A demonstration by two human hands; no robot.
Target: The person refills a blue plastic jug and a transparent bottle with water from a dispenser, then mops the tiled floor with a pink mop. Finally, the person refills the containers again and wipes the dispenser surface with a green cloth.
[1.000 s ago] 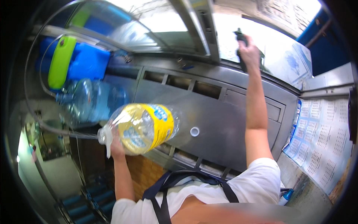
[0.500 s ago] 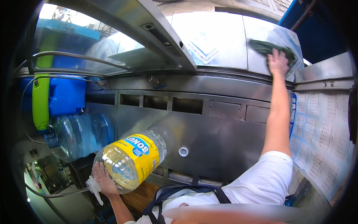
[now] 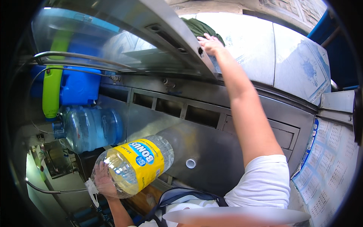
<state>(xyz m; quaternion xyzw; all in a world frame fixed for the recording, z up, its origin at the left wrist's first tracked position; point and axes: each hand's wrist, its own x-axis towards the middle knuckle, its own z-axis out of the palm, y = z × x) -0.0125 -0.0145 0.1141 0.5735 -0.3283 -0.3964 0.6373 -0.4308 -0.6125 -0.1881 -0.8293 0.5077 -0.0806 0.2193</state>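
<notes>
My right hand (image 3: pixel 211 44) presses a dark green cloth (image 3: pixel 202 30) onto the white tiled ledge (image 3: pixel 249 41), close to the edge of the raised metal-framed glass panel (image 3: pixel 166 34); the panel hides part of the cloth. My left hand (image 3: pixel 106 179) lies with fingers spread against the shoulder of a big clear plastic bottle (image 3: pixel 153 155) with a yellow and blue label. I see this hand partly through the clear plastic. The bottle's neck, with a white plastic piece, points to the lower left.
Below the ledge spreads a stainless steel counter (image 3: pixel 215 151) with rectangular slots and a round white fitting (image 3: pixel 191 163). At left are a blue water jug (image 3: pixel 94 128), a blue canister (image 3: pixel 81 87) and a green bottle (image 3: pixel 51 90). A calendar sheet (image 3: pixel 332 170) hangs at right.
My right hand has slid the cloth leftward along the tiled ledge, from its right end to the glass panel. The left hand keeps its place at the bottle. The whole view has shifted and tilted slightly.
</notes>
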